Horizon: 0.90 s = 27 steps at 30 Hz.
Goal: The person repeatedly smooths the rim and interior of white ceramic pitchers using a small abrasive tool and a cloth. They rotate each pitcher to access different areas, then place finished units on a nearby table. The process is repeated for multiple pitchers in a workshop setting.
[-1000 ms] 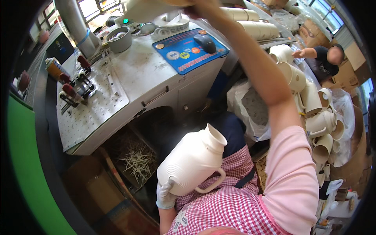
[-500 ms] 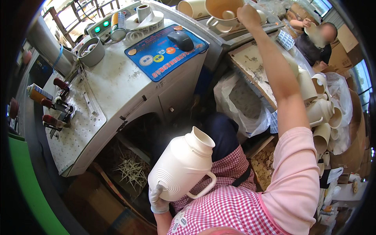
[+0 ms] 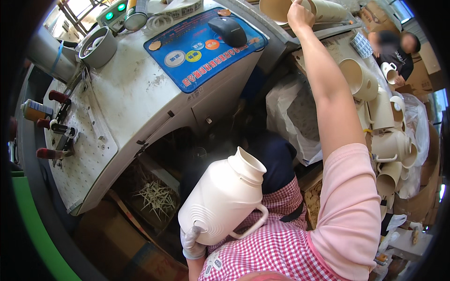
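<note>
Cream all over, with fine concentric ridges on its side, a jug point(image 3: 220, 196) lies tilted above the person's lap, its open mouth pointing away from the left grip point(image 3: 193, 241) and to that grip's right. Gloved in a pale fabric, the left grip is clasped on the jug's lower end, fingers against the ridges. The jug's handle point(image 3: 254, 228) loops out to the right of this grip, over a red-and-white checked apron point(image 3: 269, 253).

The bare right grip point(image 3: 301, 18) reaches far ahead, at the rim of a cream open-ended vessel point(image 3: 272, 10); whether it is clenched on that rim or only touching, I cannot tell.

Left of the right grip, the bench point(image 3: 140, 91) carries a blue mat point(image 3: 206, 58) with a black mouse point(image 3: 228, 31) on it. Farther left of that grip are a grey round dish point(image 3: 105, 51) and 3 red clamp handles point(image 3: 54, 153).

Ahead and slightly left of the left grip is a heap of thin pale sticks point(image 3: 158, 199). Nearer the person than the right grip sits a clear plastic bag point(image 3: 283, 110). To the right of the right grip, a co-worker point(image 3: 403, 58) has a hand at a pale handled vessel point(image 3: 388, 70).
</note>
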Each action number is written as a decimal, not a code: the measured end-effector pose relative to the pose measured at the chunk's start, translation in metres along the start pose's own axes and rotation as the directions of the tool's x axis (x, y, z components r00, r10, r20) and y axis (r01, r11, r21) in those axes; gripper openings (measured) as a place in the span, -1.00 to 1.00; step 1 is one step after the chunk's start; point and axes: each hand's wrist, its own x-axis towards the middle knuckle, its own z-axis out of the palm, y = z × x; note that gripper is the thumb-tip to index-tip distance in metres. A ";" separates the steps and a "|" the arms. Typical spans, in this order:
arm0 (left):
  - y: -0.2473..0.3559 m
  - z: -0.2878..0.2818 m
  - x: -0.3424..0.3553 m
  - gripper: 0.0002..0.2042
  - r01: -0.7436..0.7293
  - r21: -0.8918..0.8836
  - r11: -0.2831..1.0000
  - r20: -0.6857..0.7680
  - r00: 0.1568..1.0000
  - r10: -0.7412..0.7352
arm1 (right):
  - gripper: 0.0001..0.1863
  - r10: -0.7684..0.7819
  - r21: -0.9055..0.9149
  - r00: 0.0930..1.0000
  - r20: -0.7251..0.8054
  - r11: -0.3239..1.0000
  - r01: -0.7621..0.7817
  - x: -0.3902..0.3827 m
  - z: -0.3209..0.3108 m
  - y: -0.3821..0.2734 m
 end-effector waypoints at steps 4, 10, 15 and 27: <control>0.002 0.018 -0.002 -0.20 0.001 0.020 1.000 -0.045 0.999 -0.001 | -0.41 0.022 0.096 0.973 0.230 0.994 -0.046 0.007 -0.002 -0.018; -0.006 0.022 -0.006 -0.25 -0.016 0.115 0.993 -0.091 0.995 0.027 | -0.53 -0.296 0.338 0.954 0.054 0.904 0.262 -0.048 -0.108 -0.019; -0.023 0.026 -0.014 -0.21 -0.071 0.080 0.994 -0.135 0.987 0.082 | -0.76 -0.513 0.651 0.426 0.745 0.698 -0.299 -0.202 -0.258 0.093; -0.068 0.058 -0.020 -0.66 -0.338 0.294 0.894 0.190 0.937 0.292 | -0.64 0.147 0.021 0.532 0.834 0.955 -0.297 -0.604 -0.239 0.344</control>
